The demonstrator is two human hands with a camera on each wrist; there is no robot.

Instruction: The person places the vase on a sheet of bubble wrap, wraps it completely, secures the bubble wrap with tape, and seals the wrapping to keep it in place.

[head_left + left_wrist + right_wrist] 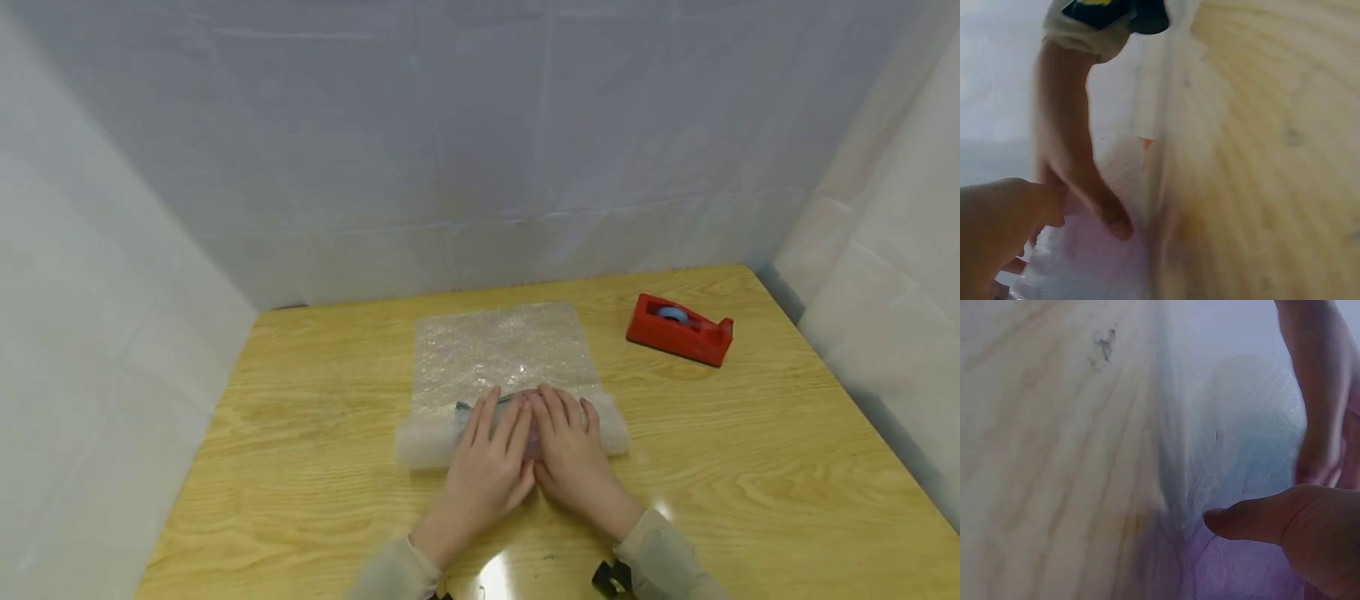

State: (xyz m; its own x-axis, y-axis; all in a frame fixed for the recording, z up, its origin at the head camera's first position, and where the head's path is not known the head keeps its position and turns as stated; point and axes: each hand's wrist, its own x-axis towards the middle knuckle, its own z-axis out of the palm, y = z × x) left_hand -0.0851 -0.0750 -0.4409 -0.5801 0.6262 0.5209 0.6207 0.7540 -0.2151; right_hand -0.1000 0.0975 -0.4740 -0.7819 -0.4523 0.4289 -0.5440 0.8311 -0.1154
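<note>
Two hands lie side by side on a roll of bubble wrap (427, 442), the left hand (487, 467) and the right hand (573, 467) so close that they nearly meet over its middle. Both are grasping the roll, fingers bent across the top and thumbs against the side nearer the person. From where I stand it is a soft, milky cylinder, and its ends stick out past each hand. Through the clear film, under and between the hands, shows a coloured object (534, 437), bluish towards the left hand and pinkish purple towards the right; its exact shape I cannot make out.

Beyond the fingertips the same wrap runs on as a flat sheet (495, 342), roughly rectangular, its dimpled surface glinting. Farther out, beyond the right hand and off to its right, sits a red tape dispenser (667, 340), a glossy wedge-like block with a blue ring of tape (672, 313) in its hollow.

Pale cloth sleeves (667, 554) end at the wrists. All around the hands spreads the table (315, 417), yellowish with wavy wood grain, and past its far edge hangs creased white sheeting (450, 150).
</note>
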